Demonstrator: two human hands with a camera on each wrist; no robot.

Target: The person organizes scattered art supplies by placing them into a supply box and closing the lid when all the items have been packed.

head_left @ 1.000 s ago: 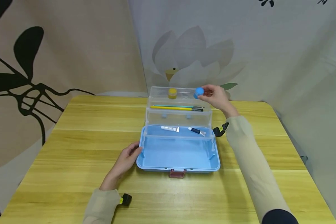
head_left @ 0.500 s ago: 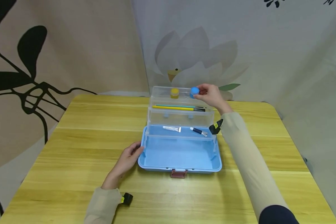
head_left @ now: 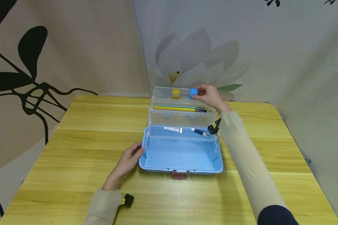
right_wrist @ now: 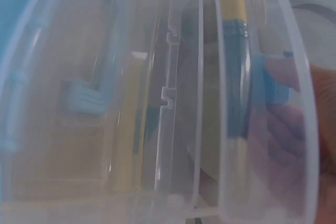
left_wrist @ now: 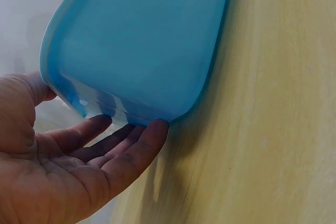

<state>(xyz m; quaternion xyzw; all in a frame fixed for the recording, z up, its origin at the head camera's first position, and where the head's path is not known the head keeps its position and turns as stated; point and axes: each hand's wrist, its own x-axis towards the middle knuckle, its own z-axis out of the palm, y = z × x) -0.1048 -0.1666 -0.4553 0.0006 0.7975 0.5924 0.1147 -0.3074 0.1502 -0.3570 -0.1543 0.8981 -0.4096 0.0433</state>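
A blue art box (head_left: 180, 153) stands unfolded, with tiers of clear trays (head_left: 157, 120) raised at its back. My left hand (head_left: 128, 159) holds the box's left end, thumb at the rim and fingers along the outer wall (left_wrist: 131, 108). At the top tray, my right hand (head_left: 211, 96) pinches a small blue-lidded paint jar (head_left: 193, 93) between thumb and fingers. A yellow paint jar (head_left: 176, 93) sits left of it. Through clear plastic in the right wrist view, the blue jar (right_wrist: 273, 85) shows beside a paintbrush (right_wrist: 237, 66).
The middle tray carries a yellow-handled paintbrush (head_left: 174, 108) and a thin turquoise one. Lower down lie a white paint tube (head_left: 173, 129) and a dark one (head_left: 198, 131). A reddish-brown latch (head_left: 179, 175) hangs at the front. Behind the wooden table (head_left: 101, 125) hangs a printed curtain (head_left: 101, 47).
My right hand has carried the blue-lidded paint jar leftward, closer to the yellow jar in the top tray. My left hand stays at the box's left end.
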